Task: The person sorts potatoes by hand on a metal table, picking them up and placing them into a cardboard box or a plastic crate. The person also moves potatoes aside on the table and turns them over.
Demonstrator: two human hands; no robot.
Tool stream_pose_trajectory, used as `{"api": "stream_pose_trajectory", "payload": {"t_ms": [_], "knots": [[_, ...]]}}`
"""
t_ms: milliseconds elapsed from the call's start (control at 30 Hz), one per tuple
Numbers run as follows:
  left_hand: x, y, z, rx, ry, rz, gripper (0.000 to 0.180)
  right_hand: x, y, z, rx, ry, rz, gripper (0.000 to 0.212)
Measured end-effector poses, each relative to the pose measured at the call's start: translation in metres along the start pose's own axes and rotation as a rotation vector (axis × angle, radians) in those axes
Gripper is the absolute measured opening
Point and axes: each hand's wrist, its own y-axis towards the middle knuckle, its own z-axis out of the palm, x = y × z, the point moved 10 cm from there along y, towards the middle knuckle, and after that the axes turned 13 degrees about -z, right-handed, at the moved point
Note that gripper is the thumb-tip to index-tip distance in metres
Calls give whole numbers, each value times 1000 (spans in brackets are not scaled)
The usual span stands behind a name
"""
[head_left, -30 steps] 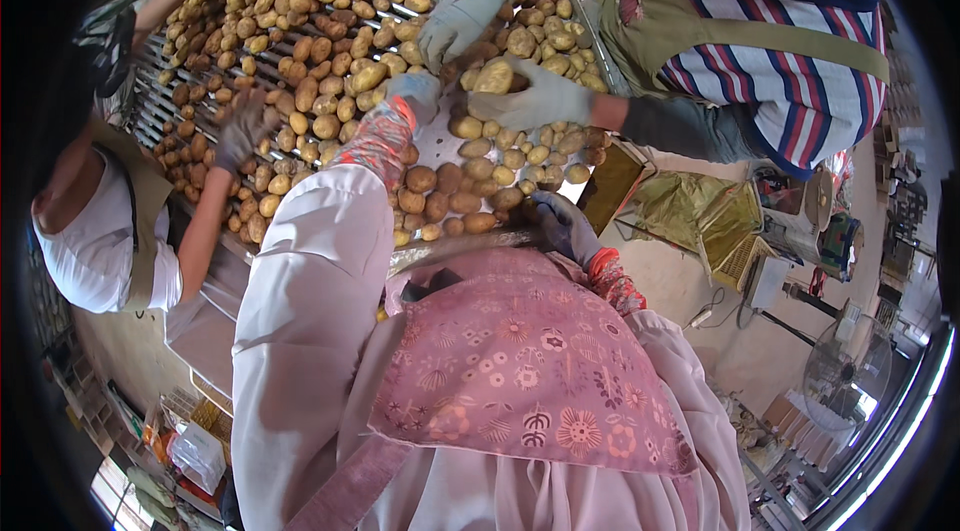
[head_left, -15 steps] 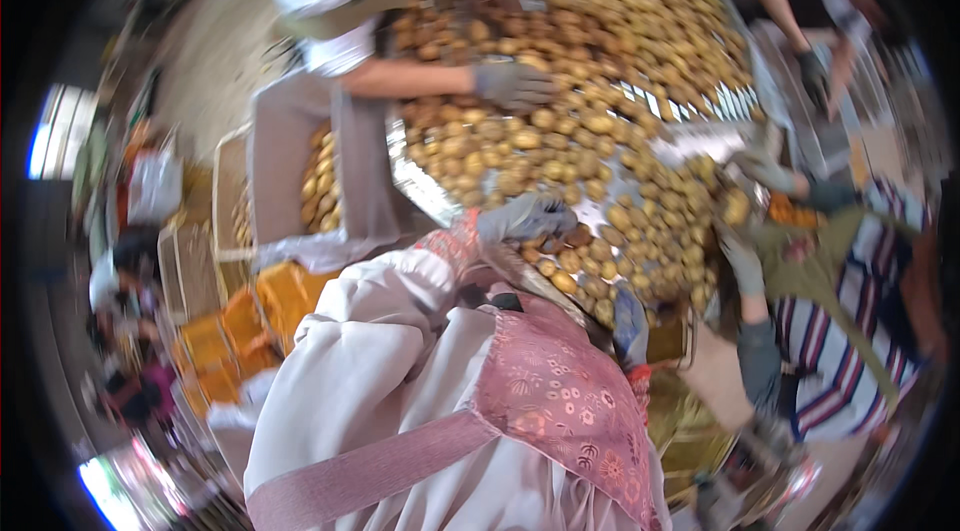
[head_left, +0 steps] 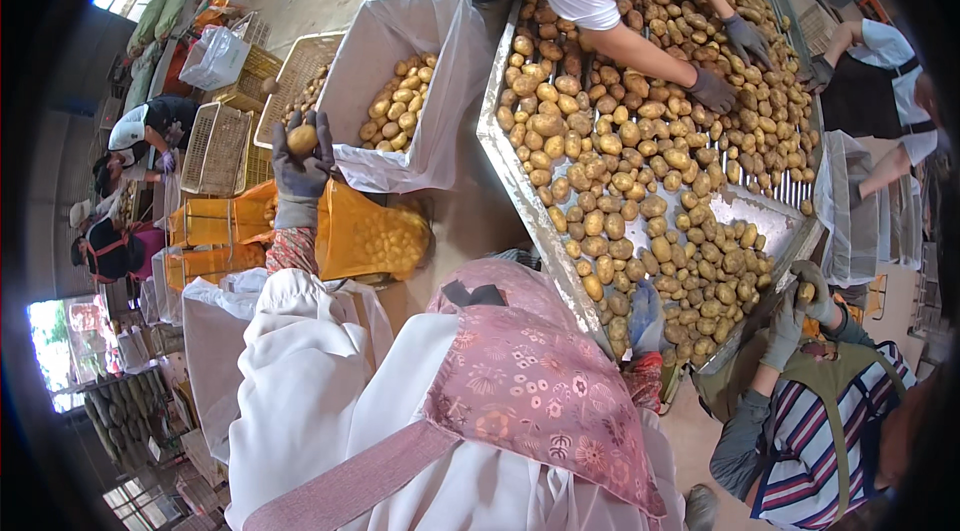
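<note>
At upper left, we see the left hand (head_left: 304, 171) curled round a potato (head_left: 301, 140), which we judge firm, light and best gripped about its middle; the right hand (head_left: 647, 319), lower right, stands well apart, its grip indeterminable.

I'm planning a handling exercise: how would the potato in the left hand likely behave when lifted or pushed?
The potato looks rounded, so it would probably roll if pushed. It seems light enough to lift single-handed, since only the left hand holds it. Its outline shows no sag, suggesting firmness.
</note>
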Motion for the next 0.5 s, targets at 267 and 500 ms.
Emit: {"api": "stream_pose_trajectory", "payload": {"t_ms": [267, 500], "knots": [[54, 70, -63, 453, 476, -244, 48, -108, -45, -53, 88, -110, 126, 32], [96, 128, -42, -373, 597, -156, 50, -44, -64, -119, 153, -814, 226, 30]]}}
